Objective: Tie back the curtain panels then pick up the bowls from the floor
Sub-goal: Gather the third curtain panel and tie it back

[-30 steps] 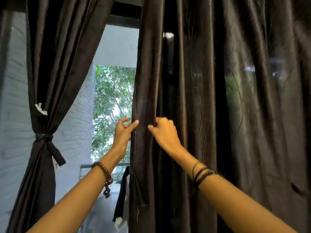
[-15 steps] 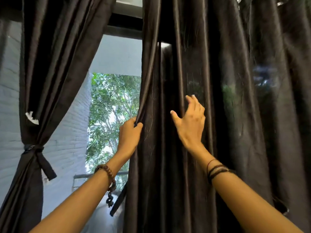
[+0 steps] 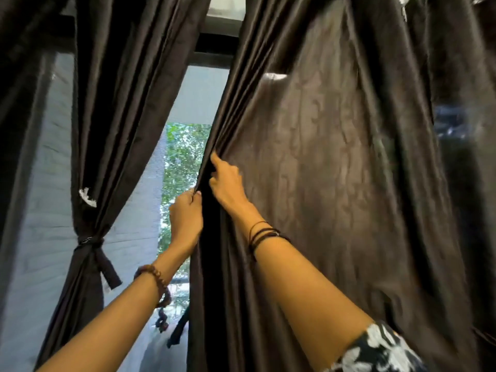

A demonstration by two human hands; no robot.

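A dark brown curtain panel (image 3: 335,183) hangs on the right, its fabric pulled taut from its left edge. My left hand (image 3: 185,214) grips that gathered edge from the window side. Just above it, my right hand (image 3: 226,181) pinches the same edge with curled fingers. The left curtain panel (image 3: 112,108) is gathered and bound at its waist by a dark tie-back (image 3: 90,241). A loose dark strap (image 3: 178,330) dangles at the right panel's lower edge. No bowls are in view.
Between the panels a window gap (image 3: 185,157) shows green trees and a pale wall outside. A grey-white brick wall (image 3: 45,210) stands behind the left panel. A railing (image 3: 179,280) crosses low in the gap.
My right hand has moved left from the flat fabric to the panel's edge and closed on it. My left hand keeps its grip. The right panel now stretches wider and flatter.
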